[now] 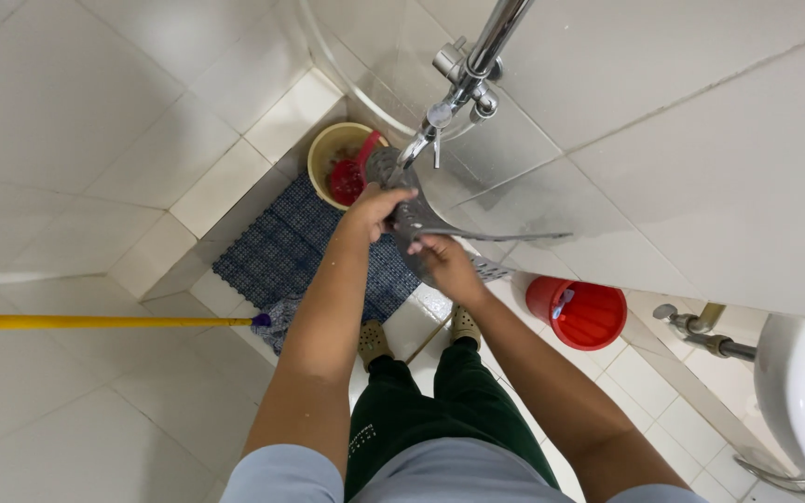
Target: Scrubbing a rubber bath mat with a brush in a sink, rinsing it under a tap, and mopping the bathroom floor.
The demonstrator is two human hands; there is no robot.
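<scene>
both your left hand (376,207) and right hand (442,256) grip the grey perforated mat (412,216); keep it firmly under the tap (435,116).

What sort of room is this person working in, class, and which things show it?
Most likely a tiled bathroom or washroom: a chrome wall tap, a white washbasin and a red bucket on the wet tiled floor.

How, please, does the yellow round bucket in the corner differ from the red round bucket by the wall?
The yellow bucket is pale yellow and holds a red scoop; the red bucket is bright red and holds a small pale object. The yellow one sits by the blue mat; the red one stands on bare tile. Both are round, open-topped and upright.
</scene>
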